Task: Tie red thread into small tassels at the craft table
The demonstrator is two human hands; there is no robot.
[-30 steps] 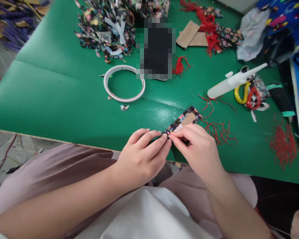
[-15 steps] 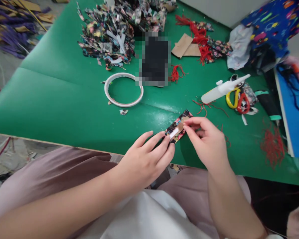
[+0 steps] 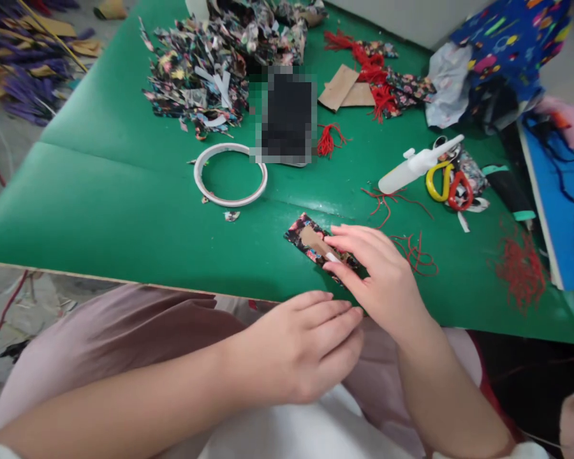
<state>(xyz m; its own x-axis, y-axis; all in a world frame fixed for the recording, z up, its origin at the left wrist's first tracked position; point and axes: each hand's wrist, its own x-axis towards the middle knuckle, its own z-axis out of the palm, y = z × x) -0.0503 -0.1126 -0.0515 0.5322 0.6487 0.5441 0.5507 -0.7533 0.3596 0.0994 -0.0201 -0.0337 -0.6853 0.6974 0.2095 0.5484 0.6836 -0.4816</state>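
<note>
A short dark floral fabric strip lies slantwise near the table's front edge, with a brown paper piece and a small white strip on top. My right hand grips its near right end, thumb on one side and fingers on the other, covering that end. Below it, over the table's edge, my left hand is apart from the fabric strip. Its fingers are loosely bent with nothing visible in them, and the thumb is hidden.
On the green table are a white tape ring, a blurred dark object, a heap of floral scraps, brown cards, a white nozzle bottle, red-and-yellow-handled scissors and loose red threads.
The fabric strip has turned so that its far end points left. My left hand has let go of it and drawn back toward me; my right hand has shifted onto its near end.
</note>
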